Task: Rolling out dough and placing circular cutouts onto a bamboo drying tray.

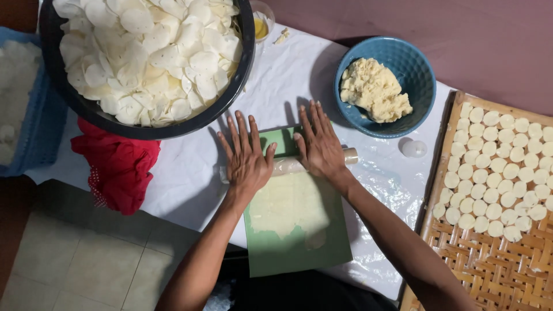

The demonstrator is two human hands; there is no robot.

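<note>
White plastic sheeting (190, 173) covers a low work surface seen from above. Both hands press flat, fingers stretched open and gripping nothing, on a pale rolling pin (288, 166): left hand (247, 158) and right hand (319, 147) side by side. The pin lies across thin rolled dough (291, 204) on a green board (299, 247). Beyond sits a blue bowl (417, 75) with a dough lump (374, 89). At right, a woven tray (489, 270) holds rows of dough discs (501, 167). At top left, a black basin (86, 106) is heaped with white chips (150, 52), a red cloth (118, 167) beneath it.
</note>
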